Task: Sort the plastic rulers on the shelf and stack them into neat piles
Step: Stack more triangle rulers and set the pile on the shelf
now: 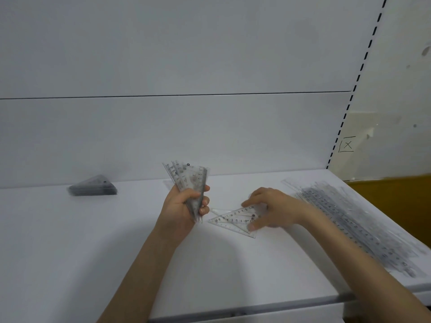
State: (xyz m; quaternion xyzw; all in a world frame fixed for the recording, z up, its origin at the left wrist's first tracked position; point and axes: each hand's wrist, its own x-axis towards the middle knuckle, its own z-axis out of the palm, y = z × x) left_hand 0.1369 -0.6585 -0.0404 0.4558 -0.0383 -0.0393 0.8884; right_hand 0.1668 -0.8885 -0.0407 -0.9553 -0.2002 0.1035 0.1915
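Observation:
My left hand (184, 206) grips a bunch of clear triangular rulers (190, 180), held upright above the white shelf (93, 241). To its right, my right hand (270, 208) rests on a few clear triangular rulers (233, 220) lying flat on the shelf, with thumb and fingertips pinching their right end. A neat pile of triangular rulers (93, 188) sits at the back left. A long spread of straight clear rulers (354, 222) lies along the shelf's right side.
The shelf's white back panel (186, 131) rises behind the hands. A slotted upright (356, 78) stands at the right, with a pale wall and a yellow surface (396, 201) beyond it. The shelf's front edge (256, 308) runs below my forearms.

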